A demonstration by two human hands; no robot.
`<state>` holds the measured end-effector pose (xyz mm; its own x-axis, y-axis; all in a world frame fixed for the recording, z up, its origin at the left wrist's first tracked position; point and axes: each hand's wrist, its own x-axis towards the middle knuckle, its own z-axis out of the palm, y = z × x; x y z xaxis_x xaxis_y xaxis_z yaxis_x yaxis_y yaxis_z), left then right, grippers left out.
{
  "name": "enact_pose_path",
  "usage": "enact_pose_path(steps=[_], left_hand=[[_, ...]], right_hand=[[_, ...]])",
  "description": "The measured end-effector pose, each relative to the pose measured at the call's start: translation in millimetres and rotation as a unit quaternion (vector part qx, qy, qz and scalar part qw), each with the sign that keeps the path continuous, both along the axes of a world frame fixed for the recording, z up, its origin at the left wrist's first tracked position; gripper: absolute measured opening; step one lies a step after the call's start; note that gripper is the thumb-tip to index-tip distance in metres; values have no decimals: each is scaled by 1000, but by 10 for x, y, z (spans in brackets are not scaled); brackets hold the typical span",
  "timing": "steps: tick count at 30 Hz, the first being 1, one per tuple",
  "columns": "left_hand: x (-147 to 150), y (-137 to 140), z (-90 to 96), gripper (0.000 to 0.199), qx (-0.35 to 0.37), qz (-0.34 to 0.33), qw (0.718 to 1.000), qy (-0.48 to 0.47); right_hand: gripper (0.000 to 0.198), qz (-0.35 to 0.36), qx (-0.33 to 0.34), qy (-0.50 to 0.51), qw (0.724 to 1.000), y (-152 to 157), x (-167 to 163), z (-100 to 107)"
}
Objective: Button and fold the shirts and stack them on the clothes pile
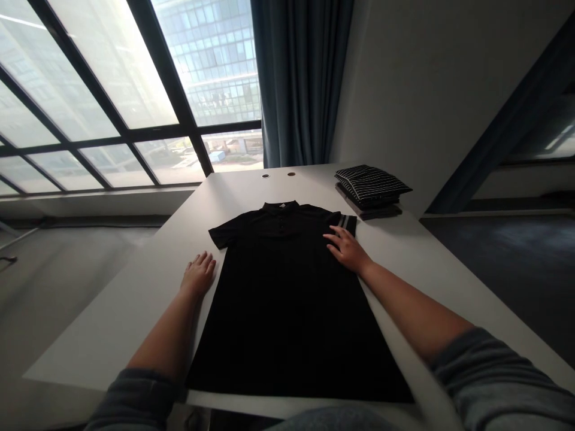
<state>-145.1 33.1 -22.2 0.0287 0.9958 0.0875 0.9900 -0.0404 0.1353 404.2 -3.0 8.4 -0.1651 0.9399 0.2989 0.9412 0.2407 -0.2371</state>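
A black short-sleeved polo shirt (287, 311) lies spread flat, front side up, with its collar at the far end and its hem near the table's front edge. Two pale stripes cross the sleeve on the right. My right hand (345, 248) rests on the shirt just below that sleeve, fingers spread and pointing left. Left of the shirt, my left hand (199, 273) lies palm down on the white table (130, 317), beside the shirt's side edge below the other sleeve. Its fingers are stretched out and hold nothing.
At the back right of the table sits a stack of folded dark clothes, a striped garment (371, 181) on top. Two round cable holes (291, 174) show near the far edge. Beyond stand a blue curtain (300, 84), large windows and a wall.
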Motion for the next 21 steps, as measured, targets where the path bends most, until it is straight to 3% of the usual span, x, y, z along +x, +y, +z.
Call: enact_pose_path(steps=[4, 7, 17, 21], left_hand=[[47, -137, 10, 60, 10, -28, 1000, -1], [97, -216, 37, 60, 7, -36, 999, 0], [183, -622, 46, 58, 1, -60, 998, -17], [164, -840, 0, 57, 12, -91, 996, -13]], right_hand=[[62, -58, -32, 7, 998, -655, 371, -187], [64, -75, -63, -24, 995, -925, 485, -268], [60, -92, -95, -66, 989, -1016, 389, -211], [71, -14, -73, -27, 997, -1202, 290, -164]])
